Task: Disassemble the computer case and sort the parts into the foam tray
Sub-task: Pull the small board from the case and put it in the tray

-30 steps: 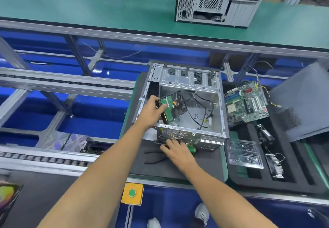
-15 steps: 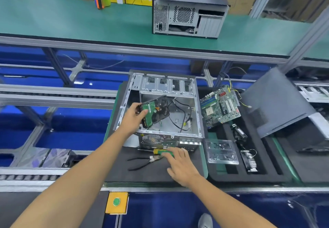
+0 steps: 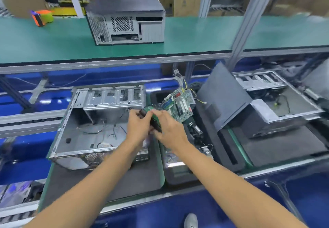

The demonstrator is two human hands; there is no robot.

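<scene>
The open metal computer case (image 3: 80,138) lies on a dark mat, with loose wires on its floor. Above its right edge, both hands hold the hard drive (image 3: 151,119), a dark block with a green circuit board on one face. My left hand (image 3: 138,126) grips its left side and my right hand (image 3: 169,128) grips its right side. The black foam tray (image 3: 210,149) lies just to the right, with the green motherboard (image 3: 179,105) leaning at its far end and small parts in its slots. The frame is blurred.
A grey side panel (image 3: 226,96) leans against the tray's right side. Another opened case (image 3: 277,96) lies at the far right. On the green upper shelf stand a closed case (image 3: 128,19) and an orange and green object (image 3: 41,16).
My left hand has lifted the hard drive out of the case and carried it right. My right hand has left the tools on the mat and taken hold of the drive. The view has turned right.
</scene>
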